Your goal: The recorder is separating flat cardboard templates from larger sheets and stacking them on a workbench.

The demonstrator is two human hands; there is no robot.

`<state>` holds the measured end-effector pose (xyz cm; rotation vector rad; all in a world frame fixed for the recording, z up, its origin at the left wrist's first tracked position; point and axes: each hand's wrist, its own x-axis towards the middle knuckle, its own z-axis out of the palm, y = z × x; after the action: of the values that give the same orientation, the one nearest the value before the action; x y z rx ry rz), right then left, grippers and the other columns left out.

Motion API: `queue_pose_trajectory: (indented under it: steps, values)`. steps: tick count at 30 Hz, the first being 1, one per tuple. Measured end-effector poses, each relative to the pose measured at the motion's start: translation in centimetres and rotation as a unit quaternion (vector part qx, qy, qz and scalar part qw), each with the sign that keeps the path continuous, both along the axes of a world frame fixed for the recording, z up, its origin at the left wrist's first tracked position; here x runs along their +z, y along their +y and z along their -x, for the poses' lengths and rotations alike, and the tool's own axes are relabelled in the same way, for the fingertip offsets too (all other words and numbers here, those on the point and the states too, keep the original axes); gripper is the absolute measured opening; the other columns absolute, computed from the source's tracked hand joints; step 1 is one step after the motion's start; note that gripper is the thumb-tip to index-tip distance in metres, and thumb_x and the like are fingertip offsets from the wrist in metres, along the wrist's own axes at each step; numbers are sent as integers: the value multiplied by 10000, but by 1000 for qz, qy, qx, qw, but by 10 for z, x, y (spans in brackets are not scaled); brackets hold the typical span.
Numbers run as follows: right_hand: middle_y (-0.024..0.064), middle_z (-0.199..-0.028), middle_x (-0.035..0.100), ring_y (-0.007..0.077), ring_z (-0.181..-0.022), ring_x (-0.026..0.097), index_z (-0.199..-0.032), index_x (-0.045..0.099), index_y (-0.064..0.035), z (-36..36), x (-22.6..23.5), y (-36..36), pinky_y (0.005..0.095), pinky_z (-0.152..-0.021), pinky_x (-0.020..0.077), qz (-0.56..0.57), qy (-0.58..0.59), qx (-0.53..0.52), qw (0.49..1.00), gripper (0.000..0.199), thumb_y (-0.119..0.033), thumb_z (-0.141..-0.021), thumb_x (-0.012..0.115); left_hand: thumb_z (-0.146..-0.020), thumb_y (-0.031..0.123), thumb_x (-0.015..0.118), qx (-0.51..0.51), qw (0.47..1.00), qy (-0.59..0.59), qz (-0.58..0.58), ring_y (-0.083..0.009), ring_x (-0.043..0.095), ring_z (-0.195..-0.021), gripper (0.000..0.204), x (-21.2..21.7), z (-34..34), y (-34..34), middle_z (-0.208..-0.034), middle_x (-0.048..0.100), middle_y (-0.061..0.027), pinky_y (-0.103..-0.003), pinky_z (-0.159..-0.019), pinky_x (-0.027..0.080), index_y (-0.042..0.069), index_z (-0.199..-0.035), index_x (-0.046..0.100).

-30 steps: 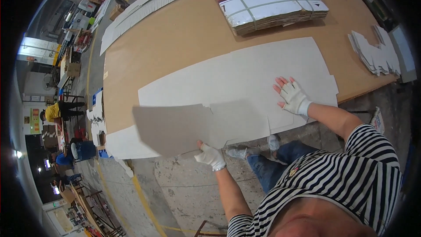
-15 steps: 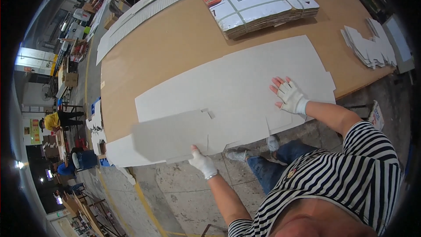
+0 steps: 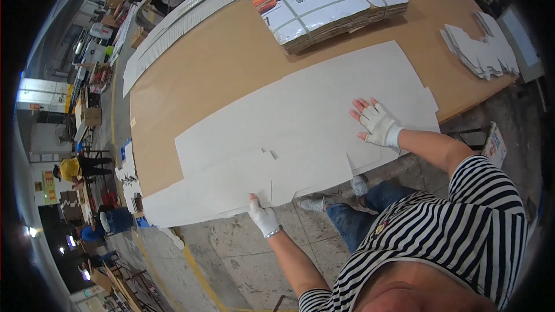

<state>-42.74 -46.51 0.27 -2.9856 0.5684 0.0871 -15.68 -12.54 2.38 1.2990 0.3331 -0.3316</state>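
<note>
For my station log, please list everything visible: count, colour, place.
White cardboard: count unclear, white, table's near side.
Table: one, brown top, centre.
Strapped bundle: one, printed white, far side.
Cut pieces: one stack, white, right end.
Strips: many, white, far left edge.
Co-workers: three or more, yellow or blue tops, left.
Cartons: several, brown, left background.
Shirt: one, striped, lower right.
Jeans: one pair, blue, lower middle.
Shoes: two, greyish, lower middle.
Left hand: one, white glove, cardboard's near edge.
Right hand: one, white glove, on cardboard.
</note>
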Motion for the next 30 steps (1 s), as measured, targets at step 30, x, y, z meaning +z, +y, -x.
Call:
queue_pose_trajectory:
  steps: [30]
  values:
    - [203, -1600, 219, 330, -1500, 166, -1527, 299, -56, 11, 5, -12, 541, -1205, 97, -43, -19, 10, 999, 786, -398, -883, 593, -951, 270, 645, -28, 997, 18, 71, -223, 598, -1118, 446, -19, -12, 16, -1229, 593, -75, -421, -917, 538, 13, -1296, 528]
